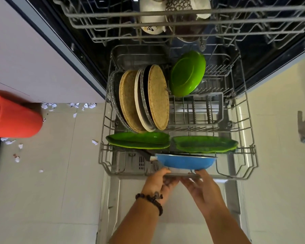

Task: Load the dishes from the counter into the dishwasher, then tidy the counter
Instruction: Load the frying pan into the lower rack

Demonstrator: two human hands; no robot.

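The dishwasher's lower rack [250, 152] is pulled out over the open door [174, 208]. My left hand [158, 184], with a beaded bracelet on the wrist, and my right hand [205, 190] both grip the rack's front rail [181, 176], side by side. Just behind the rail a blue pan [185, 162] with a black handle lies on its side. Two green leaf-shaped plates [139, 140] [205, 143] stand behind it. Woven round mats and plates [144, 99] stand upright at the left. A green round plate [187, 73] leans at the back.
The upper rack [113, 20] sticks out overhead with mugs [152, 16] in it. An empty cutlery basket [197, 110] sits right of the mats. An orange bin [11, 117] stands on the floor at left, with scraps of white paper [48, 105] scattered around it.
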